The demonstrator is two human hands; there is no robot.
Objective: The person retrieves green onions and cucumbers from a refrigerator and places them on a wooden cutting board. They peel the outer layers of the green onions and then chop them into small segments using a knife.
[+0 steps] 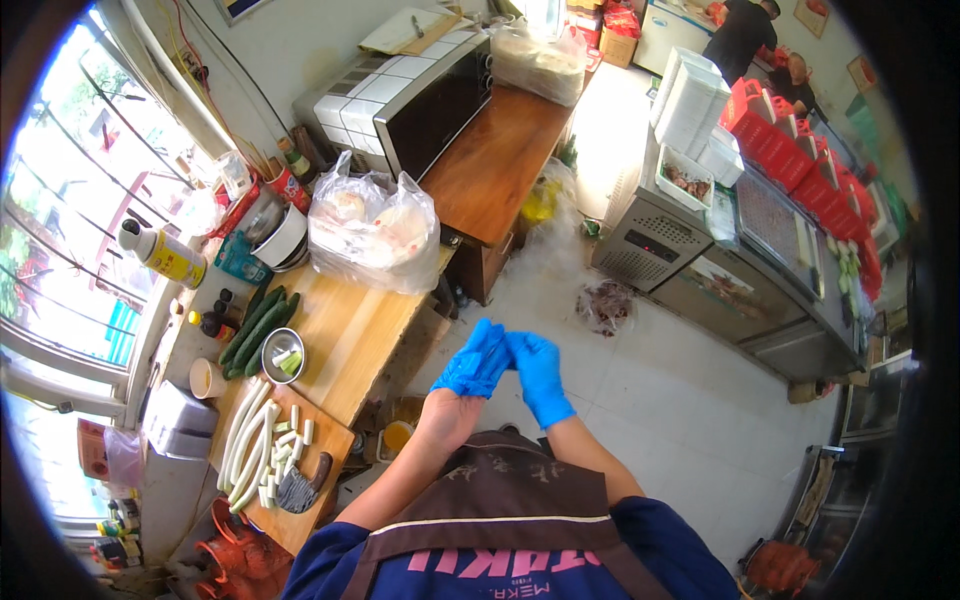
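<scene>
Both hands wear blue disposable gloves and meet in front of the brown apron, above the tiled floor. My left hand [472,360] has its fingers stretched out, with the glove wrinkled over the palm. My right hand [538,375] has bent fingers that touch the left glove near its fingertips; whether they pinch the glove is hidden. To the left, a wooden cutting board [341,435] bears peeled white scallion stalks [251,435], cut pieces [283,454] and a knife with a dark curved handle [321,471]. A steel bowl [283,355] with cut pieces stands beside several cucumbers [259,330].
Plastic bags of food [375,232] lie at the wooden table's far end, near an oven [420,97]. A steel refrigerated counter [720,277] with foam trays [690,97] and red boxes [772,142] stands right. Two people are at the back right. A plastic bag [604,306] lies on the floor.
</scene>
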